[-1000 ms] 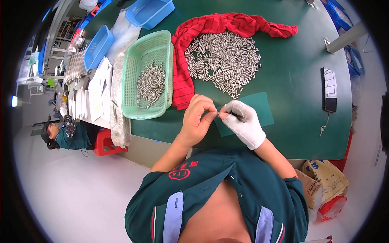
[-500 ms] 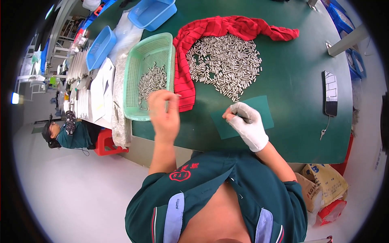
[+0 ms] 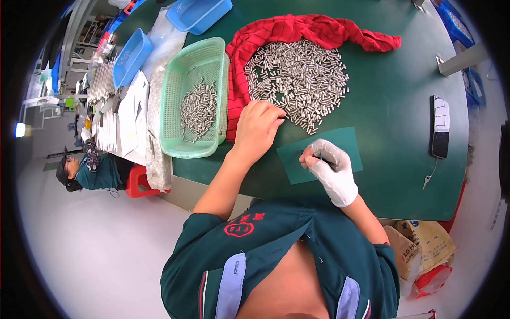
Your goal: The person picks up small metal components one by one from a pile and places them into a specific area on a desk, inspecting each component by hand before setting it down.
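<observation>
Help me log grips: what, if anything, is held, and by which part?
Cannot be told: the left hand is at the metal pieces, the right hand is curled, and any hold is hidden.

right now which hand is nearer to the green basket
Left. The left hand is to the right of the green basket, apart from it, at the edge of the metal pieces. The gloved right hand is farther right, over the green sheet.

The head camera (a fisheye) looks down over the table [image 3: 393, 106].
</observation>
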